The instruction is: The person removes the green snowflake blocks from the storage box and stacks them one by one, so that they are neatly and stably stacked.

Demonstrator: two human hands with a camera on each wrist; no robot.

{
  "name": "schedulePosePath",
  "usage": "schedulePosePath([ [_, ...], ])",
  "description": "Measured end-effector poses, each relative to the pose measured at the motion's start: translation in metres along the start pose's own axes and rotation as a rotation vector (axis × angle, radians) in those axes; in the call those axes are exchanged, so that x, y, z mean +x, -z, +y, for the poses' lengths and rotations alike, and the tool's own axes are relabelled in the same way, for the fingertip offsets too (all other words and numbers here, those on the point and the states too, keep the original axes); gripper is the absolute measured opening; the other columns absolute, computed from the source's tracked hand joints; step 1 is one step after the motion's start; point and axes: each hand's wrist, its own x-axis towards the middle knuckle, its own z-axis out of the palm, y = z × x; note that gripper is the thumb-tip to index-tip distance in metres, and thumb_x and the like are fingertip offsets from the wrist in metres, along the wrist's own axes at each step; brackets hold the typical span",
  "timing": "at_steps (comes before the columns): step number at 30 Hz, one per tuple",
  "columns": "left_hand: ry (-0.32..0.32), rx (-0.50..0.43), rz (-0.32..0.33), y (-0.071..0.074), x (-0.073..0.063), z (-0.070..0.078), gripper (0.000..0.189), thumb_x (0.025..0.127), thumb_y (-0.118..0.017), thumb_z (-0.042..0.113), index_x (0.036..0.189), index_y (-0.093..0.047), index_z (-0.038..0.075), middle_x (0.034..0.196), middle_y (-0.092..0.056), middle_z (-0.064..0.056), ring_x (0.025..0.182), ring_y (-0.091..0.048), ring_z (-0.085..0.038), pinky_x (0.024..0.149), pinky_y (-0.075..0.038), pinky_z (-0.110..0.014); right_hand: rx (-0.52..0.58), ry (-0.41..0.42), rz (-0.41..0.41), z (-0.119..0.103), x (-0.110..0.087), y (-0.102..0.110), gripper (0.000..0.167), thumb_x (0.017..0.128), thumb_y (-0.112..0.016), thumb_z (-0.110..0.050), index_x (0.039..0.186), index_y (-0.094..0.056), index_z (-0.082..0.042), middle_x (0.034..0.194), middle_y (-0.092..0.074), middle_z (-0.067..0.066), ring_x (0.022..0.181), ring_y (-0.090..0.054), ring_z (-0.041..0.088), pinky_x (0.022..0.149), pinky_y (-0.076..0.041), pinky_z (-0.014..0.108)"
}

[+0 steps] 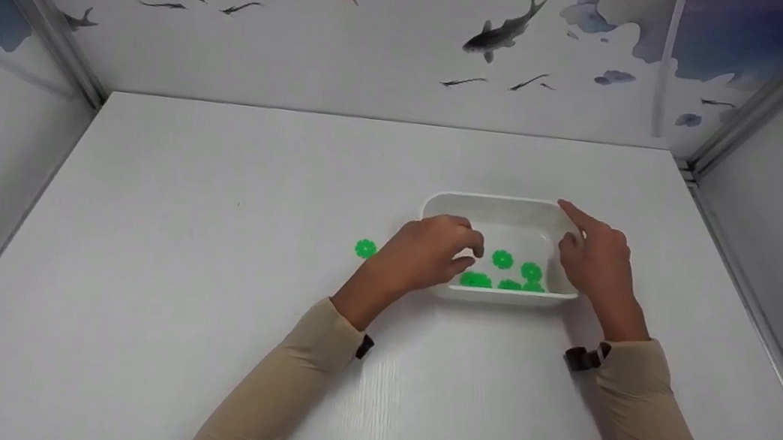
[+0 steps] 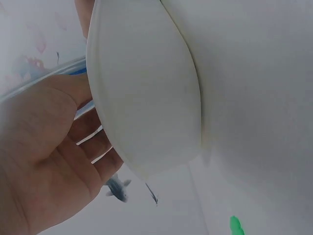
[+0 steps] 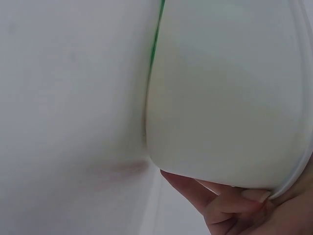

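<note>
Five-plus green flowers [image 1: 502, 259] in the tub [image 1: 502, 297], one loose flower [image 1: 366, 248] out, on the surface [image 1: 238, 291] left of it. Left hand [image 1: 425, 251] over tub's left end, fingers half-curled, nothing visibly held; right hand [image 1: 599, 262] grips tub's right end.

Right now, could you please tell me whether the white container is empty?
It is not empty: the head view shows several green flower-shaped pieces inside the white container.

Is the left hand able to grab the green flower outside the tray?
Probably yes: the green flower lies on the table near the left hand with nothing on top of it, though the hand must first leave the white tray.
</note>
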Motion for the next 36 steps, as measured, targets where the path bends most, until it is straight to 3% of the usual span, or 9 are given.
schedulePosePath([
  [7, 0.035, -0.022, -0.095, -0.012, 0.023, 0.012, 0.023, 0.103, -0.076, 0.021, 0.125, -0.082, 0.021, 0.129, -0.078, 0.003, 0.118, -0.068, -0.013, 0.100, -0.061, -0.032, -0.025, 0.008, 0.015, 0.000, 0.000, -0.002, 0.057, 0.106, -0.051, -0.008, 0.162, -0.052, -0.021, 0.157, -0.058, 0.024, 0.106, -0.060, 0.036, 0.086, -0.052, 0.052],
  [15, 0.089, -0.072, -0.166, -0.020, 0.033, 0.015, 0.025, 0.096, -0.084, 0.020, 0.121, -0.083, 0.018, 0.123, -0.079, 0.001, 0.111, -0.069, -0.014, 0.099, -0.061, -0.033, -0.029, -0.002, 0.010, -0.004, -0.001, -0.003, 0.057, 0.107, -0.054, -0.010, 0.163, -0.051, -0.021, 0.157, -0.058, 0.024, 0.105, -0.062, 0.036, 0.084, -0.052, 0.050],
  [30, 0.078, -0.031, -0.220, -0.026, 0.042, 0.014, 0.018, 0.098, -0.081, 0.015, 0.114, -0.087, 0.021, 0.108, -0.081, 0.003, 0.093, -0.067, -0.010, 0.088, -0.061, -0.029, -0.027, 0.015, 0.011, -0.002, -0.001, -0.003, 0.057, 0.107, -0.052, -0.008, 0.163, -0.050, -0.020, 0.157, -0.057, 0.025, 0.106, -0.061, 0.037, 0.088, -0.052, 0.052],
  [34, 0.069, 0.003, -0.215, -0.024, 0.043, 0.017, 0.014, 0.096, -0.082, 0.014, 0.110, -0.087, 0.017, 0.095, -0.079, 0.002, 0.081, -0.058, -0.012, 0.077, -0.055, -0.024, -0.030, 0.012, 0.009, -0.002, 0.000, -0.003, 0.058, 0.107, -0.052, -0.009, 0.164, -0.049, -0.020, 0.158, -0.057, 0.025, 0.106, -0.060, 0.036, 0.088, -0.051, 0.051],
  [36, 0.053, 0.025, -0.213, -0.024, 0.043, 0.017, 0.009, 0.096, -0.082, 0.014, 0.104, -0.086, 0.015, 0.087, -0.074, 0.002, 0.077, -0.051, -0.013, 0.069, -0.047, -0.025, -0.038, 0.012, 0.014, -0.002, 0.000, -0.003, 0.058, 0.107, -0.052, -0.009, 0.163, -0.050, -0.020, 0.156, -0.058, 0.025, 0.099, -0.060, 0.036, 0.081, -0.051, 0.049],
])
